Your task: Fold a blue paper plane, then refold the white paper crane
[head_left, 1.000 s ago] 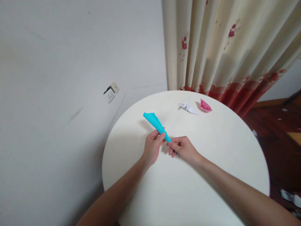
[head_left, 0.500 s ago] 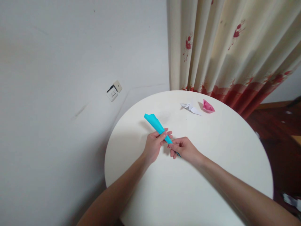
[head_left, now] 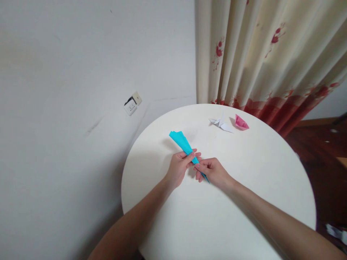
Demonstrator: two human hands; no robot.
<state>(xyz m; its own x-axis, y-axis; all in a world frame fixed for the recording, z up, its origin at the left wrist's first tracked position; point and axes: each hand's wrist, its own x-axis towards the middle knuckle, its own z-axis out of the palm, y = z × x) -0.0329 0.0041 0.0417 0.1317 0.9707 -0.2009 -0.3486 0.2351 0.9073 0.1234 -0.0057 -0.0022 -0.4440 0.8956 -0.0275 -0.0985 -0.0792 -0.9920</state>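
A folded sheet of blue paper point(head_left: 182, 141), long and narrow, is held aslant above the table. Its wide end points up and left; the thin tip point(head_left: 206, 178) points down toward me on the right. My left hand point(head_left: 180, 164) grips it around the middle, thumb on top and fingers beneath. Close to the thin end, my right hand point(head_left: 210, 169) pinches it between thumb and fingers. The two hands almost touch. Part of the paper is hidden behind the fingers.
A round white table point(head_left: 222, 216) lies under my hands. Toward its far edge rest a white paper crane point(head_left: 221, 125) and a pink paper boat point(head_left: 241, 122). A wall with a socket point(head_left: 130, 107) is at left, a flowered curtain point(head_left: 244, 72) behind.
The blue paper's wide end has shifted slightly right and looks a little wider. A bit more of the thin tip shows below my right hand. Both hands keep their hold.
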